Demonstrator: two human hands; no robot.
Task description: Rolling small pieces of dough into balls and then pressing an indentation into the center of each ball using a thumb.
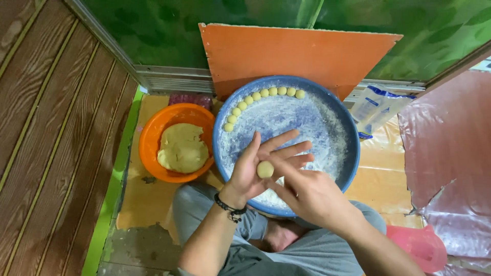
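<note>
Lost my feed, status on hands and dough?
Left hand open, dough ball on palm. Right hand fingers against ball. Blue tray below, nothing in the way.

Pale yellow dough ball (265, 169) sits at frame centre, matching the 11 pale yellow balls (258, 98) curving along the blue tray's (353, 153) white-floured top. Left of centre, an orange bowl (153, 133) holds a beige-yellow dough lump (182, 148). Orange board (307, 56) up top, green leaf-patterned wall (163, 25) behind, brown wood-grain panel (46, 128) at left, black wristband (229, 208) low centre.
</note>
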